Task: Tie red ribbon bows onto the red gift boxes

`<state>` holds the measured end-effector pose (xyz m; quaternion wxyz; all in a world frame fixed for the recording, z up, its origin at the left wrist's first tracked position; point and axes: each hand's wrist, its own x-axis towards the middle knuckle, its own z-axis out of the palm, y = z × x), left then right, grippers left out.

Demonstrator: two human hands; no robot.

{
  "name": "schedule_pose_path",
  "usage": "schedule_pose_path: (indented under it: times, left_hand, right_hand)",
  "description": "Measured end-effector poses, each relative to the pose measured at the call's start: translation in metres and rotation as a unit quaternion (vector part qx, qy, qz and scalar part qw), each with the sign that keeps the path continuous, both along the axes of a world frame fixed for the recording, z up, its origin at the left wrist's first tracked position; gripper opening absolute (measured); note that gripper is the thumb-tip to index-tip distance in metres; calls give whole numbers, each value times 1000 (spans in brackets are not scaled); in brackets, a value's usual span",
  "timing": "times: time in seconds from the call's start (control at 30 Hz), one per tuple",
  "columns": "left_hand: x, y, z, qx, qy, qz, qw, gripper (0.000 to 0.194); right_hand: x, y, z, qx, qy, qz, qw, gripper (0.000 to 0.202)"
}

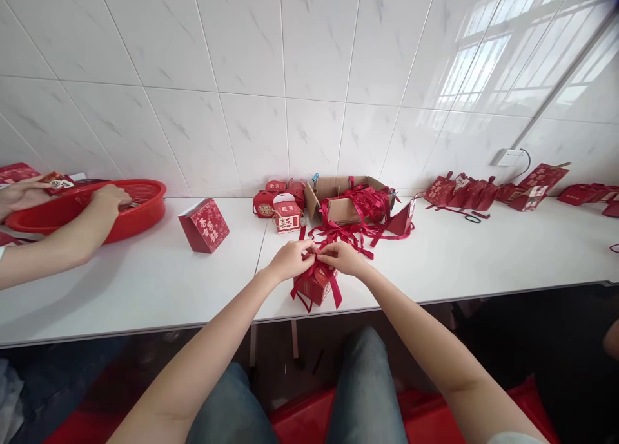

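A small red gift box [316, 288] stands near the table's front edge, with a red ribbon [336, 294] hanging down its sides. At the top of the box, my left hand [294, 259] pinches the ribbon between thumb and fingers. Close beside it, my right hand [342, 258] is also closed on the ribbon, the fingertips of both hands almost meeting. The exact shape of the ribbon between the fingers is partly hidden. Right behind my hands, loose ribbons [355, 238] spill from an open cardboard box [333, 210].
Several finished-looking red boxes [287, 213] stand behind on the left. Another red box [206, 226] sits further left, near a co-worker's hand [110, 196] in a red plastic basket [140, 222]. Scissors [472, 218] and more red boxes [467, 193] lie right, below a power strip [510, 157].
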<state>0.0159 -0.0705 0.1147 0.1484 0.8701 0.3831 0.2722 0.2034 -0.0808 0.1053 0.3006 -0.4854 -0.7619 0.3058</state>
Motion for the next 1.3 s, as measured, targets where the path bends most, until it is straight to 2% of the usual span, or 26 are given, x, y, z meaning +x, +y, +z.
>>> schedule_pose_path:
  times: [0.13, 0.43, 0.6, 0.73, 0.93, 1.13, 1.3]
  left_hand:
    - [2, 1, 1, -25, -28, 9, 999, 17]
    - [-3, 0, -9, -73, -71, 67, 993, 19]
    - [-1, 7, -10, -117, -68, 78, 988, 36]
    - [5, 8, -9, -135, -83, 77, 984, 30]
    - [8, 3, -12, -132, -123, 83, 980, 25]
    - [11, -2, -17, -104, -141, 99, 979, 21]
    - [14, -9, -22, -63, -127, 110, 984, 16]
  right_hand:
    - [1, 0, 0, -6, -9, -5, 1000, 16]
    - [4, -5, -1, -1, -6, -15, 1000, 16]
    - [1, -5, -3, -1, 1, -21, 1000, 17]
    - [2, -6, -1, -3, 8, -22, 1000, 15]
    - [13, -5, 0, 16, 6, -22, 1000, 19]
    - [15, -6, -2, 60, -1, -19, 998, 9]
    - [12, -10, 2, 109, -26, 48, 993, 22]
